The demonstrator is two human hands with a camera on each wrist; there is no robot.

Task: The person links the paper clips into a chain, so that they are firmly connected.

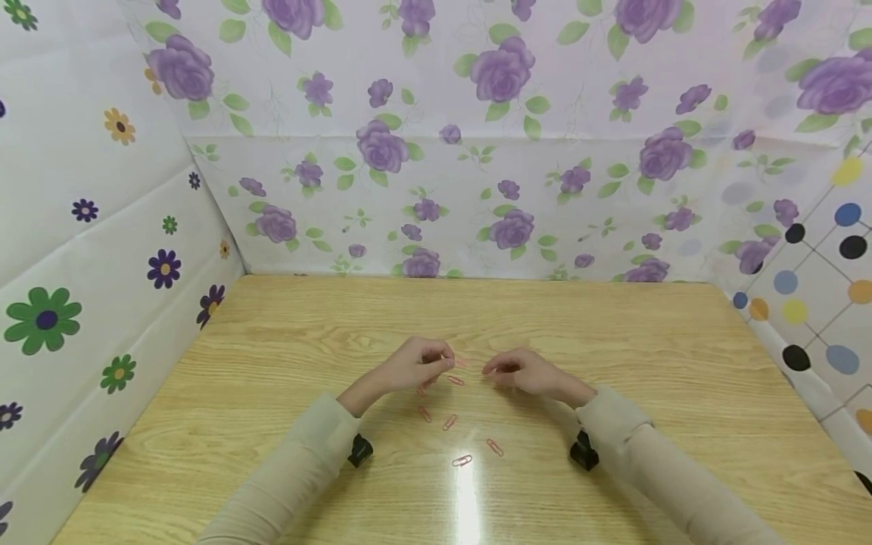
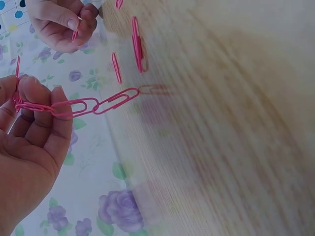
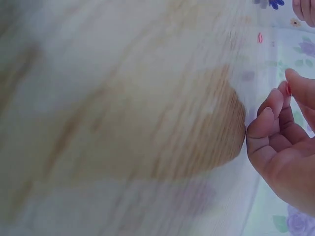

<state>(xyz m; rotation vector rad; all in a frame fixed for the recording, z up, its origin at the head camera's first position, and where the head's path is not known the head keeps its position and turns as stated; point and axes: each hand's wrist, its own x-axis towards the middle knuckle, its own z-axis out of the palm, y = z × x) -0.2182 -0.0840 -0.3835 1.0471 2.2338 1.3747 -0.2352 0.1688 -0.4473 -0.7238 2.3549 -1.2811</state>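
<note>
My left hand (image 1: 417, 365) pinches a chain of linked pink paper clips (image 2: 78, 105). Part of the chain dangles below the fingers, and one clip sticks out past the fingertips. Across a small gap, my right hand (image 1: 524, 372) pinches a single pink paper clip (image 3: 288, 89) between thumb and forefinger, mostly covered by them. Both hands are just above the wooden table, facing each other. Loose pink paper clips (image 1: 450, 422) lie on the tabletop below and between them.
Nearer the front lie more loose clips, one paper clip (image 1: 462, 460) beside a bright reflection and another paper clip (image 1: 494, 447) to its right. Flowered sheets (image 1: 436, 204) stand behind the wooden table (image 1: 613, 325) and along its sides. A black wrist device (image 1: 583, 452) sits under the right cuff.
</note>
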